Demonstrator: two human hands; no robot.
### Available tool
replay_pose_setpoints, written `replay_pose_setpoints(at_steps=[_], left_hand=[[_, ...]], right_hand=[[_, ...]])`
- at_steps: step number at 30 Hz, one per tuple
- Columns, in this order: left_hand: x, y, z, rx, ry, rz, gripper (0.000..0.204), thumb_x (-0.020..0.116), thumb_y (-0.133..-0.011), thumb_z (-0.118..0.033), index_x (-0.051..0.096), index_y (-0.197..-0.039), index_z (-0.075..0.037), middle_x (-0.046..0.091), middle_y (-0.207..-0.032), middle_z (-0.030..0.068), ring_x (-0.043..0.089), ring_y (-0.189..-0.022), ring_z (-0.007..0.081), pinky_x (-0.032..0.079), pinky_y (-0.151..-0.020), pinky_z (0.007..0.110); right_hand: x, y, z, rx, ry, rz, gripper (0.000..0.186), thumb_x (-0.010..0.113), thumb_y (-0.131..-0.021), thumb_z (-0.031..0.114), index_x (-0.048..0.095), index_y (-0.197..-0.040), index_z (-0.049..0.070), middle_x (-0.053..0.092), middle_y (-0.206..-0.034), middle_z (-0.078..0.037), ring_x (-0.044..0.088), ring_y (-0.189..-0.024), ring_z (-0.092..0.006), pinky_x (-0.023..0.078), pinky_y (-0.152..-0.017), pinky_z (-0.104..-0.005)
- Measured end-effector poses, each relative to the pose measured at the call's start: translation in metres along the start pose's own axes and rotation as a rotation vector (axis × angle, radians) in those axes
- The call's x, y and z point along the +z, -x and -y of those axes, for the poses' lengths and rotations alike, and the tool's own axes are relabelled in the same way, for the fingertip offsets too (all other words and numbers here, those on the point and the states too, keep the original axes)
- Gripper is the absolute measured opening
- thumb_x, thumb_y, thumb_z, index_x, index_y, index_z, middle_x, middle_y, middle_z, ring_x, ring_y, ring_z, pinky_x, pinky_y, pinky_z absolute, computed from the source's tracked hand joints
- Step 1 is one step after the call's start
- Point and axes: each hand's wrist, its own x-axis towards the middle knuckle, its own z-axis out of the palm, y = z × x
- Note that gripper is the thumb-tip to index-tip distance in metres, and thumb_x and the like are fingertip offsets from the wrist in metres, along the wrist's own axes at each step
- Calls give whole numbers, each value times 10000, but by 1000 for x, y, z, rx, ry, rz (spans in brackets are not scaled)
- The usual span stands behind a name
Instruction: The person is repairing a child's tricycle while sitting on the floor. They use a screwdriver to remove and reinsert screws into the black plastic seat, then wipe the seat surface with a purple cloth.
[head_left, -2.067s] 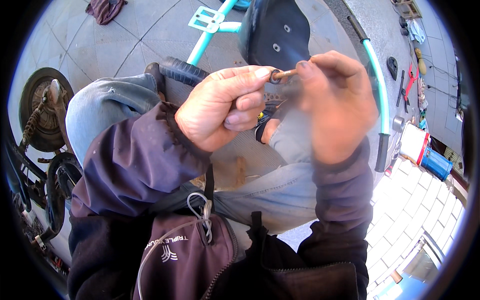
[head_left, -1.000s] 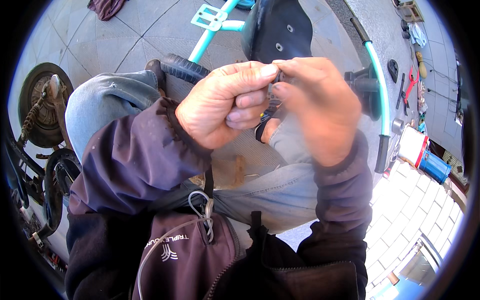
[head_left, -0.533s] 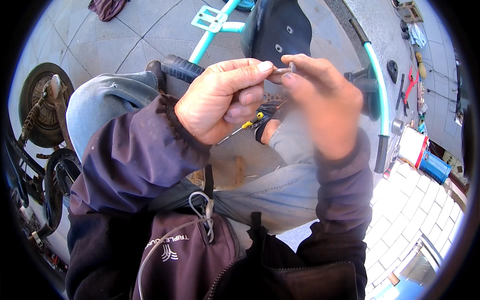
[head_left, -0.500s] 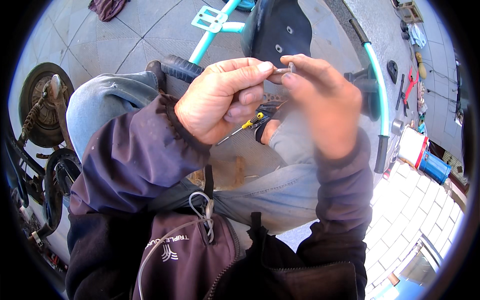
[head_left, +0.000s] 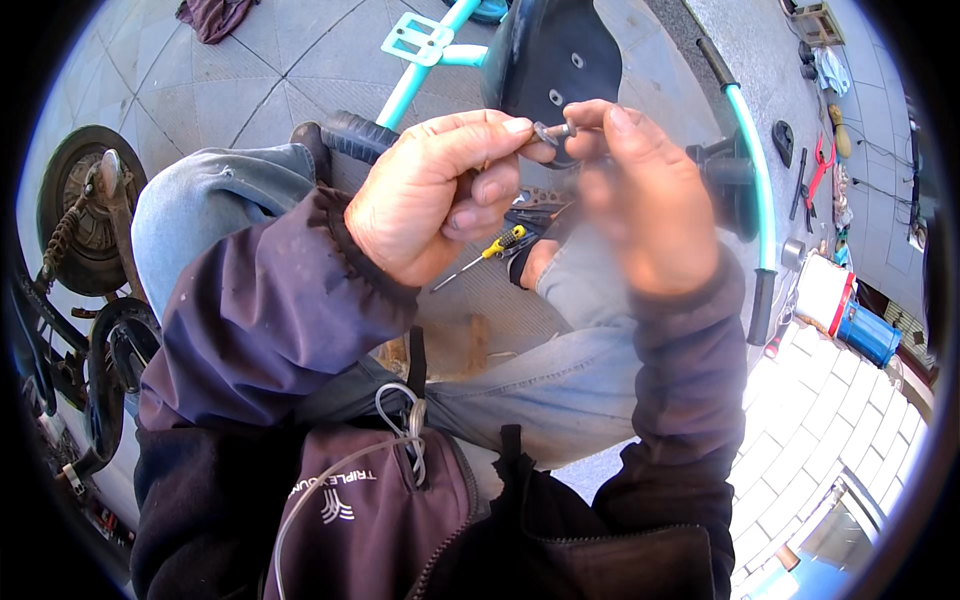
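My left hand (head_left: 440, 190) is closed, its thumb and forefinger pinching a small metal bolt (head_left: 558, 130). A washer-like disc sits on the bolt by my left fingertips, and the bolt's wider end points right. Close to that end is my right hand (head_left: 660, 195), smeared by motion, its thumb parted from the fingers. Whether a right fingertip brushes the bolt is unclear. Beyond both hands stands a black plastic seat (head_left: 555, 60) with bolt holes, beside a turquoise tube frame (head_left: 402, 95).
A screwdriver (head_left: 482, 258) with a yellow handle lies below my hands, near several dark tools. To the right is a turquoise handlebar (head_left: 762, 180) with black grips. Farther right are red-handled pliers (head_left: 822, 165) and a blue container (head_left: 868, 335). A wheel (head_left: 85, 210) stands at left.
My right thumb has come away from the bolt and dropped lower, while its fingers have spread. More of the bolt and its disc now shows. My left hand has shifted slightly left.
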Motion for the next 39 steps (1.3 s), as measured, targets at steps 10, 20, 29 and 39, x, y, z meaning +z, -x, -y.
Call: replay_pose_setpoints(at_steps=[10,20,29,39], left_hand=[[0,-2,2,70,-118,-27,163,549,-977,-223,601,-935,-74,466,-612,-45,367,-481,36,286,-446,190],[4,0,1,75,-142,-91,148,555,-972,-215,608,-949,-79,467,-612,-45,359,-478,41,277,-453,192],[2,-1,0,71,-131,-106,160,530,-984,-217,598,-969,-73,468,-623,-44,353,-485,39,280,-460,191],[0,-1,2,65,-132,-110,159,513,-996,-209,595,-993,-72,473,-645,-42,352,-488,34,276,-457,181]], right_hand=[[8,5,-6,-115,322,84,320,723,-867,160,645,-1149,30,653,-943,-45,547,-721,-62,474,-646,-193],[13,7,-5,-278,381,46,206,695,-850,18,635,-1043,-20,615,-868,-32,568,-783,-79,489,-689,-209],[13,8,-6,-333,442,-14,229,695,-849,25,640,-1065,-27,610,-878,-23,549,-790,-67,473,-703,-205],[16,10,-4,-263,425,-7,233,677,-865,35,638,-1087,-25,617,-892,-28,547,-776,-59,466,-665,-191]])
